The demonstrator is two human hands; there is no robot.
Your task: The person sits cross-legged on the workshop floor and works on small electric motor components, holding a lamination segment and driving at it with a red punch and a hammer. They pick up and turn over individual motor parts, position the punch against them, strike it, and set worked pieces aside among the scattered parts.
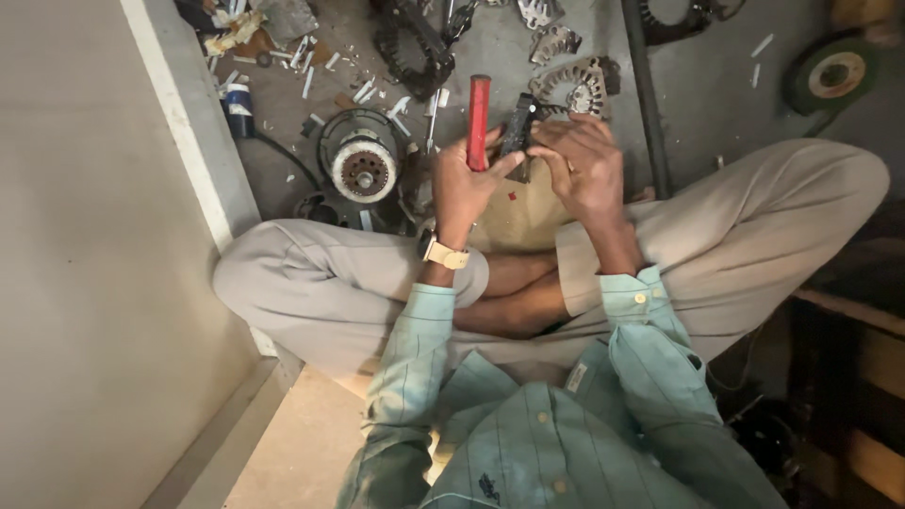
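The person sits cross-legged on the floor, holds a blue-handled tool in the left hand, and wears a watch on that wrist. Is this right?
Not quite. The head view shows the tool's handle is red, not blue. The left hand holds it, and the watch is on that wrist.

floor, far left: round motor rotor [363, 168] with a pale ring and rusty hub, lying flat. just left of it, a blue-and-white can [238, 106] beside a black cable [283, 153]. white scraps [311, 75] scattered far of the rotor. far centre: dark toothed stator ring [415, 47]; right of it, grey metal finned plates [570, 87]. a dark bar [643, 85] runs near to far. far right: green disc [834, 75]. left: pale wall [85, 236].
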